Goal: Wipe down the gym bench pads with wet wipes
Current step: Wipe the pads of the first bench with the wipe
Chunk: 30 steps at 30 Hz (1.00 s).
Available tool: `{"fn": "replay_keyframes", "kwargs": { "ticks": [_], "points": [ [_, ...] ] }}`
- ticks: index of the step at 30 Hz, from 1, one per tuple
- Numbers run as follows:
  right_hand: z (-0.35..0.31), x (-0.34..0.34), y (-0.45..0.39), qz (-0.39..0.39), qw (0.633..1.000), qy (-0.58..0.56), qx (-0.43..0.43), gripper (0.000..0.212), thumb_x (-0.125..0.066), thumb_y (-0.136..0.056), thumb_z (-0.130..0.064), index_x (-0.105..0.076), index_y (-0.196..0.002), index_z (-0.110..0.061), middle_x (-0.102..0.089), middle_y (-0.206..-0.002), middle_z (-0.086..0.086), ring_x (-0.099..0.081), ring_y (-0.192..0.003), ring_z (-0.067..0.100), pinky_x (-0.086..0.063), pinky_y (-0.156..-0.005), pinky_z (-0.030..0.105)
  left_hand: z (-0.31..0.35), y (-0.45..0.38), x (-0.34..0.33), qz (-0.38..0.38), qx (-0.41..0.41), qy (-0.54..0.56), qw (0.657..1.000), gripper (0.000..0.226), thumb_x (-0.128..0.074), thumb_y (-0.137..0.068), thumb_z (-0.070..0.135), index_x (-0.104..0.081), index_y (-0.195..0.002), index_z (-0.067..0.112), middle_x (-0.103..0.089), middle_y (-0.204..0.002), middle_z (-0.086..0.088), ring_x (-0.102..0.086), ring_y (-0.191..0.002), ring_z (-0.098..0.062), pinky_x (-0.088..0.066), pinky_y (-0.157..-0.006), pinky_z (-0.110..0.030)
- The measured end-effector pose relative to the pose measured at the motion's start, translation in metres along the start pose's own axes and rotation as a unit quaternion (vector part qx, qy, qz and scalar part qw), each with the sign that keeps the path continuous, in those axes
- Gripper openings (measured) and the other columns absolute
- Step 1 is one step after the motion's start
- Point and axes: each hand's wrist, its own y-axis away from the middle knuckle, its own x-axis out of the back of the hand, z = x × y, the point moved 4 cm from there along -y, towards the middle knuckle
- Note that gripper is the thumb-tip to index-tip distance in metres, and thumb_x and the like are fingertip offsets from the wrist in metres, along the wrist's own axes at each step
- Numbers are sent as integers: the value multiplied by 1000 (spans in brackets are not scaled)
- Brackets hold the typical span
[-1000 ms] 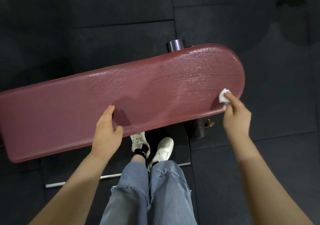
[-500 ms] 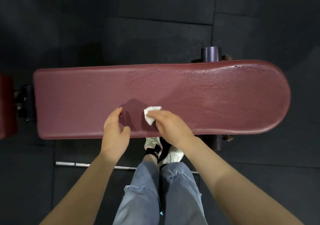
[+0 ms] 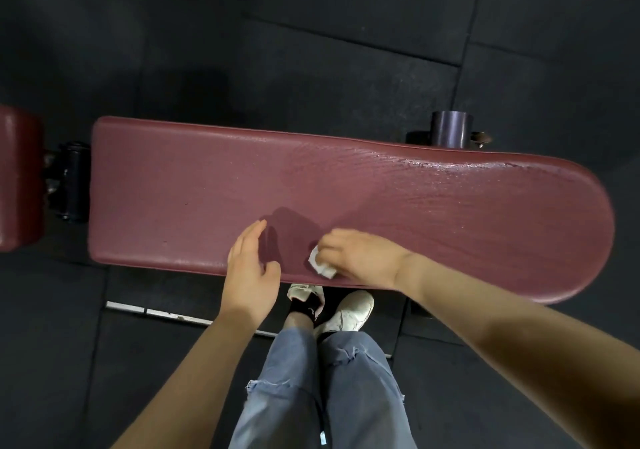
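Maroon padded gym bench pad (image 3: 194, 185) lies across the view under both hands. Right hand (image 3: 360, 258) pinches a crumpled white wet wipe (image 3: 320, 263) against its near edge; left hand (image 3: 249, 268) rests flat just beside. Pad right of the hands glistens wet, likely wiped; left of them looks dry, as does the second maroon pad (image 3: 17, 178). No writing visible.

a gym floor, seen from above.
a long maroon padded bench (image 3: 346, 199) stands on a dark metal frame (image 3: 450, 133) over black rubber floor tiles (image 3: 311, 50); a second maroon pad (image 3: 17, 178) shows at the left edge beyond a hinge.
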Motion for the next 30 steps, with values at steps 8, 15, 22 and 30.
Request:
{"fn": "replay_keyframes", "kwargs": {
  "ticks": [8, 15, 22, 30],
  "points": [
    [86, 105, -89, 263, 930, 44, -253, 15, -52, -93, -12, -63, -101, -6, -59, -103, 13, -53, -95, 33, -40, -85, 42, -9, -13, 19, 35, 11, 14, 999, 72, -49, -89, -7, -35, -151, 25, -35, -153, 8, -30, -144, -13, -24, -118, -31],
    [-4, 18, -53, 157, 980, 110, -59, 9, -68, -78, -10, -65, -83, -16, -63, -89, 8, -60, -82, 27, -46, -65, 36, -10, -15, 21, 39, 3, 14, 999, 72, -50, -87, -8, -36, -151, 21, -37, -153, 3, -31, -143, -15, -21, -116, -27],
    [6, 6, -35, 100, 970, 208, 77, 20, -61, -78, -15, -65, -97, -19, -62, -79, -2, -56, -74, 23, -33, -67, 35, -8, -10, 17, 43, -13, 5, 999, 71, -51, -86, -9, -37, -151, 20, -37, -153, 3, -31, -142, -14, -20, -114, -24],
    [75, 92, -45, 292, 877, 165, -344, 19, -46, -93, -14, -63, -102, -16, -62, -93, 4, -53, -88, 30, -25, -73, 37, 15, -5, 0, 12, -39, -16, 999, 70, -47, -90, -8, -38, -150, 27, -31, -142, 25, -25, -143, -3, -16, -114, -19]
  ]
}}
